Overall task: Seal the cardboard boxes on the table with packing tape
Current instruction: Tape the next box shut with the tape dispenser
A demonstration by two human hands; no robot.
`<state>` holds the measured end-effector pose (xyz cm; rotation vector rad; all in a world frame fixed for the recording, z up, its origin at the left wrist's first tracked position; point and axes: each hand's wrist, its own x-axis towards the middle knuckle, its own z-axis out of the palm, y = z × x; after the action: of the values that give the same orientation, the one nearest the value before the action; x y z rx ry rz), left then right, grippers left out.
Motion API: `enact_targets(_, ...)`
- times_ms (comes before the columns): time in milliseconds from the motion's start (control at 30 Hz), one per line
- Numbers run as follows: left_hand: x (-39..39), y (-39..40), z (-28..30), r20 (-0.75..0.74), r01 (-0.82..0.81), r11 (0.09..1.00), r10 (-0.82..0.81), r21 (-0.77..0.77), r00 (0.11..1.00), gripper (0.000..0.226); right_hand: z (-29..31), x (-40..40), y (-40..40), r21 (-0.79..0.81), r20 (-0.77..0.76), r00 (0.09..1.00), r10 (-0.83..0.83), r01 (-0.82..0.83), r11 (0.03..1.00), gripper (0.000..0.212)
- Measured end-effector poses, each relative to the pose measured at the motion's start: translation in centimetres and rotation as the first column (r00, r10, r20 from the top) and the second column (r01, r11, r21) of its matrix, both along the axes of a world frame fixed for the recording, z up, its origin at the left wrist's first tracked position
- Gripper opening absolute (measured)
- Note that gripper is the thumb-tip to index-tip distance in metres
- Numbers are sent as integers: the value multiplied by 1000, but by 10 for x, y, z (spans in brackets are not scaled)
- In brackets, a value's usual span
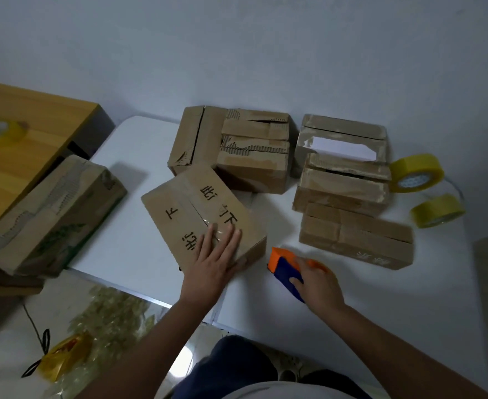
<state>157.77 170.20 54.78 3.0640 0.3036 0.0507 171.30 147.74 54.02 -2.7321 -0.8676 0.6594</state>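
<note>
Left hand [212, 262] flat, fingers straight, pressing the printed cardboard box [199, 217] on the white table [127, 156], right hand [319, 282] grasping the orange-blue tape dispenser [285, 269] beside it

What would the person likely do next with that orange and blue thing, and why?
Probably lift the tape dispenser away from the table, or set it down, and smooth the tape. The left hand presses flat on the printed box, where clear tape already shines along the centre seam. The right hand grips the dispenser beside the box, off its edge, so this strip looks finished.
</note>
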Motion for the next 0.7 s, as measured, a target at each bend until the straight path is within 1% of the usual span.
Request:
enact_targets(67,-17,9,2,-36,38,999,-37,28,999,88,-7,-4,4,-20,-41,998,47,-47,999,65)
enact_targets(133,-32,15,5,-82,-27,999,29,28,996,103,-11,-9,5,-27,-77,995,66,-68,997,67)
enact_targets(167,-38,17,6,-93,-67,998,69,23,993,107,-11,-10,6,-48,-74,994,79,-83,995,67)
enact_targets(233,-43,18,6,-93,-102,995,103,17,990,110,-7,-13,9,-91,5,991,134,-133,987,58)
enact_targets(267,-42,18,6,-96,-105,994,106,15,990,110,-6,-16,13,-44,57,986,159,-157,987,49)
enact_targets(300,-41,17,6,-103,-107,994,108,12,989,110,-3,-19,18,72,63,984,166,-170,983,38)
enact_targets(333,-39,16,5,-110,-112,994,113,7,988,110,2,-24,27,216,-2,984,178,-173,961,29)
enact_targets(367,-38,15,5,-114,-119,993,119,4,986,109,8,-29,37,346,-107,971,213,-164,924,27)
enact_targets(400,-38,15,5,-115,-125,992,125,6,986,108,16,-35,48,431,-212,941,263,-152,889,32)
enact_targets(433,-38,15,5,-113,-128,992,129,13,985,107,19,-40,59,477,-295,907,300,-132,869,36)
enact_targets(467,-40,15,5,-108,-128,992,129,18,986,105,23,-45,69,491,-347,888,301,-101,865,39)
enact_targets(567,-42,14,5,-99,-121,992,124,30,987,104,24,-46,89,428,-441,882,167,43,903,37)
enact_targets(667,-41,15,6,-111,-119,992,122,39,986,107,15,-38,97,297,-502,863,62,104,949,34)
enact_targets(700,-41,15,7,-115,-120,992,123,34,986,108,10,-36,96,249,-532,847,5,150,957,31)
